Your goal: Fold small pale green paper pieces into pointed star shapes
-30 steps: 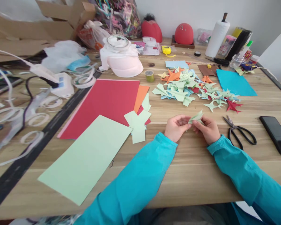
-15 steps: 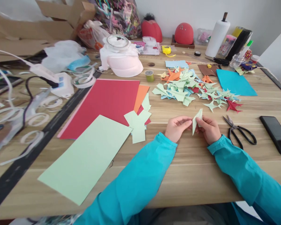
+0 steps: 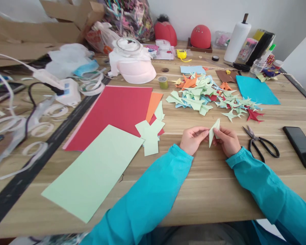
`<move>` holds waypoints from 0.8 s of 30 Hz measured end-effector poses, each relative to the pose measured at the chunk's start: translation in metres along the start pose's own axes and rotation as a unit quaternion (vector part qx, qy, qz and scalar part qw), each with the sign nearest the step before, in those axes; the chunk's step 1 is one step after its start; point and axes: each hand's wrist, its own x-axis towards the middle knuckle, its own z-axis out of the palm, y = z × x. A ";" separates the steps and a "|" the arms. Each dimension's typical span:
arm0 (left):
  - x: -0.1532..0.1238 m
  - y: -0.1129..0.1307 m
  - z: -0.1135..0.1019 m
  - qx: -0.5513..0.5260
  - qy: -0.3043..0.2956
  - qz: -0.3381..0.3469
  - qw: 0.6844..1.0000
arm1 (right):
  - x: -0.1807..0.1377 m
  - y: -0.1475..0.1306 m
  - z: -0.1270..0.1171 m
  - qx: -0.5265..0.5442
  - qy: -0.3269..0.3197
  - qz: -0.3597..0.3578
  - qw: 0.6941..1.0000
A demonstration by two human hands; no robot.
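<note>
A small folded piece of pale green paper (image 3: pixel 213 132) stands upright between my two hands, just above the table. My left hand (image 3: pixel 193 139) pinches its left side with thumb and forefinger. On the other side my right hand (image 3: pixel 227 139) is closed on it, thumb pressed against the face. Beyond the hands lies a pile of folded paper birds (image 3: pixel 201 92), mostly green with some orange, red and blue. Small green paper squares (image 3: pixel 151 136) are left of my left hand. Black-handled pliers (image 3: pixel 260 141) rest open to the right of my right hand.
A large green sheet (image 3: pixel 94 173) overlaps red sheets (image 3: pixel 112 112) at the left. A phone (image 3: pixel 301 146) lies at the far right, with blue paper (image 3: pixel 256 89) behind. A spool of thread (image 3: pixel 163 82) stands near the pile. Cables and a power strip (image 3: pixel 67 92) fill the left side.
Almost nothing differs. Both hands keep hold of the folded green paper, which has tilted very slightly.
</note>
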 end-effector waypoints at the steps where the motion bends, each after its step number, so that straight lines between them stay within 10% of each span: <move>1: 0.000 0.000 0.000 0.005 0.000 0.003 1.000 | 0.000 0.000 0.000 0.000 -0.001 -0.001 1.000; 16: -0.005 -0.007 -0.005 0.207 -0.060 0.224 0.950 | 0.000 -0.002 0.000 0.005 0.015 0.008 1.000; 24: -0.003 -0.010 -0.006 0.231 -0.038 0.214 0.948 | 0.000 -0.002 0.000 0.000 0.014 0.005 1.000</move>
